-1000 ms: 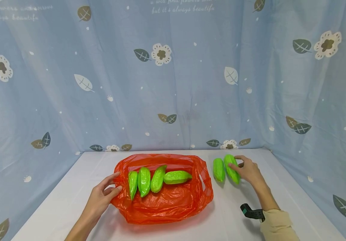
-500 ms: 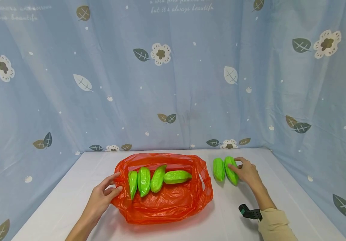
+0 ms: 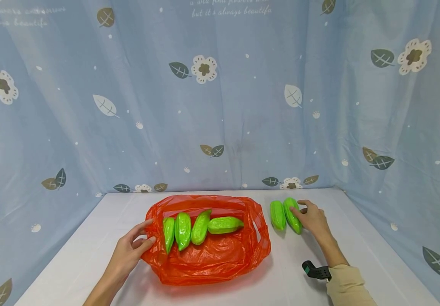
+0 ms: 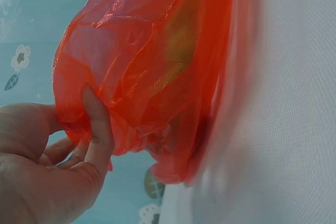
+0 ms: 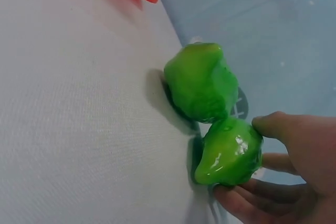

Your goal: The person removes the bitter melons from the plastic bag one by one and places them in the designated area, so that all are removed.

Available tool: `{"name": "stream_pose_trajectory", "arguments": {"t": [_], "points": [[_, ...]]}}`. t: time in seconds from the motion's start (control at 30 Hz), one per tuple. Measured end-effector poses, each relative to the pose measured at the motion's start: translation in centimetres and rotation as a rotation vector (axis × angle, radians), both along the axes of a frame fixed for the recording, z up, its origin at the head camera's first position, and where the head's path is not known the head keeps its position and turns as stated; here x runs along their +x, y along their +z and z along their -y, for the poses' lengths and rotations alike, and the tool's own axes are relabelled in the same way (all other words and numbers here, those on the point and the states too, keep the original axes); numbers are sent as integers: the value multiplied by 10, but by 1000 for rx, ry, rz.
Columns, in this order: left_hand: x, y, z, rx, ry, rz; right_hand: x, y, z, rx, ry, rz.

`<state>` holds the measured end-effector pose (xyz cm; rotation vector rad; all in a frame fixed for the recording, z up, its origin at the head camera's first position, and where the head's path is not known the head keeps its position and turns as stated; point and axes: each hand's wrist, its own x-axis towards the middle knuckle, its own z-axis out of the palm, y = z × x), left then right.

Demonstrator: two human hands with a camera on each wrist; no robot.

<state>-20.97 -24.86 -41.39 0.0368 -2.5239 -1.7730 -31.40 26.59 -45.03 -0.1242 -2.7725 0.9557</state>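
Pinching bag [image 3: 212, 260] and gourd [image 3: 291, 217], left and right hands [image 3: 129, 250] [image 3: 313, 219] face curtain [image 3: 250, 106] reading "always beautifu".

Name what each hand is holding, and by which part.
Left hand: the red bag, by the edge at its left end. Right hand: the rightmost green gourd, gripped across its body.

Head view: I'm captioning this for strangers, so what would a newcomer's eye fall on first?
Probably the open red bag, bright against the white table, with four green gourds lying inside. Next, two more gourds to the bag's right, the rightmost gourd gripped by the right hand. The left hand pinches the bag's left edge.
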Motion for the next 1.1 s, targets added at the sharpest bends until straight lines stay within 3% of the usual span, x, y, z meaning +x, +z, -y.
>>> {"name": "stream_pose_trajectory", "arguments": {"t": [0.3, 0.67, 1.1], "points": [[1, 0, 1, 3, 3, -3, -1, -2, 3, 5, 15, -43], [1, -1, 0, 12, 2, -10, 0, -3, 2, 18, 18, -35], [1, -1, 1, 8, 2, -8, 4, 7, -1, 10, 45, -24]]}}
